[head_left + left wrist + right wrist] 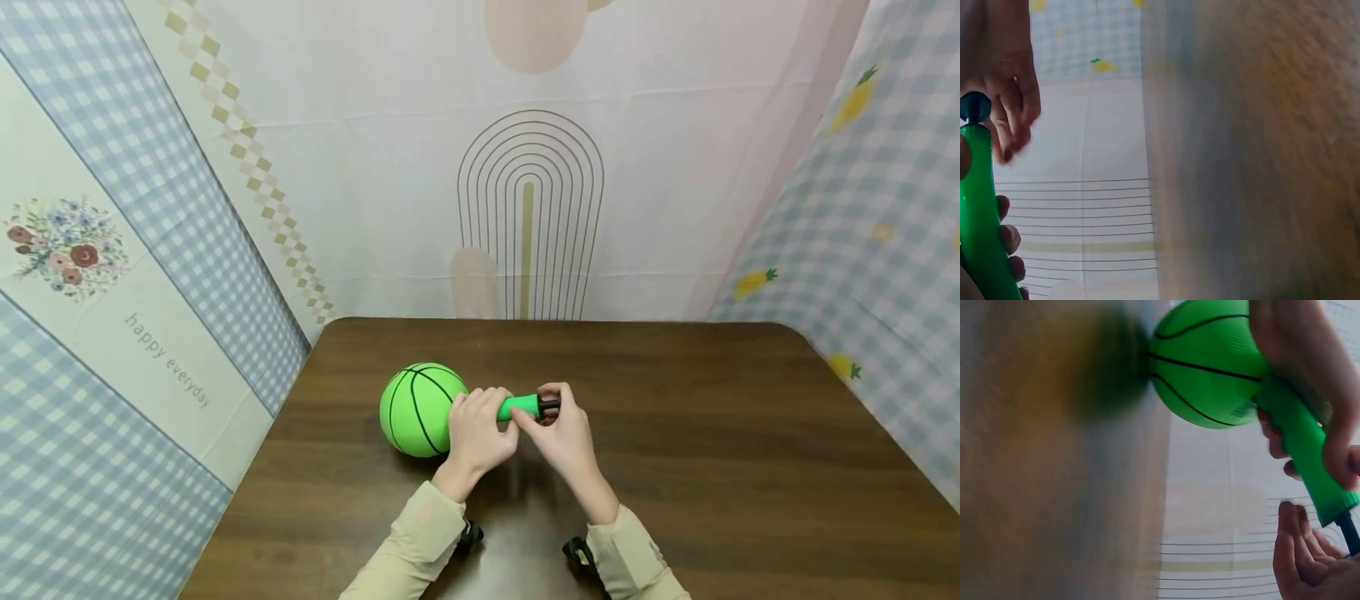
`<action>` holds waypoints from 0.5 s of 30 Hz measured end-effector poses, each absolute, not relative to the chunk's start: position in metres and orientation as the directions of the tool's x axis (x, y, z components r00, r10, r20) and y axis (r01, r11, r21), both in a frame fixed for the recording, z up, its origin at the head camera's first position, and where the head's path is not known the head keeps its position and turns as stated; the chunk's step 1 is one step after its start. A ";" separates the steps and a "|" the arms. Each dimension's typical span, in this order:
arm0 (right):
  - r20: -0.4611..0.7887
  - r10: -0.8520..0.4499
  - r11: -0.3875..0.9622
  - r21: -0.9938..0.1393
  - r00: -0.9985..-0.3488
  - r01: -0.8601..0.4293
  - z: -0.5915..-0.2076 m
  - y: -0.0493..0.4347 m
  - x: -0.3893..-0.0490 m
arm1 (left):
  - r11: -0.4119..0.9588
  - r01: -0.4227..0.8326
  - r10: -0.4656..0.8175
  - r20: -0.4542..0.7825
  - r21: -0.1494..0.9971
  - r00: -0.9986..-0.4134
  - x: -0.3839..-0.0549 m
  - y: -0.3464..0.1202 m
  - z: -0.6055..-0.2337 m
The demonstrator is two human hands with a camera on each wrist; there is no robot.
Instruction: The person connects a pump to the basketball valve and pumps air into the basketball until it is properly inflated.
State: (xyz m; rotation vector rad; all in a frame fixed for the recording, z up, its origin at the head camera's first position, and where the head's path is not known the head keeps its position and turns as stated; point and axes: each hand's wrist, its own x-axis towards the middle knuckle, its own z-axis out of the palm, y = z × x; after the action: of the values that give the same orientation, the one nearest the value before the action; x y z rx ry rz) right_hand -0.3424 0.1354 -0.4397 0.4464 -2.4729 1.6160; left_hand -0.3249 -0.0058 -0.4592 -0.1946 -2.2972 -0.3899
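A green hand pump [528, 406] with a black rod and end knob [974, 107] lies across my left hand [480, 429], whose fingers wrap its barrel. My right hand [566, 433] is at the knob end: its thumb reaches along the barrel, and its other fingers [1297, 550] extend loosely beside the rod, apart from it in the right wrist view. Just left of my left hand, a lime-green ball [416, 408] with black seam lines sits on the table. The pump's far end points at the ball; where they meet is hidden behind my left hand.
The dark brown wooden table [712, 417] extends on both sides and has a rounded far corner. A patterned white cloth [397, 208] hangs behind it, with checked cloths [885, 208] at the sides. Dark wrist devices [579, 554] sit under both sleeves.
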 end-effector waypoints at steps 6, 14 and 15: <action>0.247 -0.281 0.384 -0.856 -0.927 -0.345 -0.443 0.153 -0.360 | 0.940 0.261 0.037 0.695 0.220 -0.718 -0.331 -0.007 -0.460; 0.449 -0.178 0.559 -0.686 -0.876 -0.466 -0.440 0.207 -0.387 | 0.954 0.258 0.072 0.720 0.152 -0.690 -0.340 -0.003 -0.461; 0.471 -0.144 0.572 -0.678 -0.870 -0.462 -0.437 0.215 -0.391 | 0.956 0.253 0.069 0.723 0.149 -0.687 -0.342 -0.002 -0.461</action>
State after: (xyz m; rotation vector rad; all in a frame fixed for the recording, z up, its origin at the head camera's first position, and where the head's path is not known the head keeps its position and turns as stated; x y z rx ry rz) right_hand -0.3914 0.2150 -0.4368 0.4923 -2.4426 1.2068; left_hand -0.3418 -0.0022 -0.4612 -0.2258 -2.3193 -0.3041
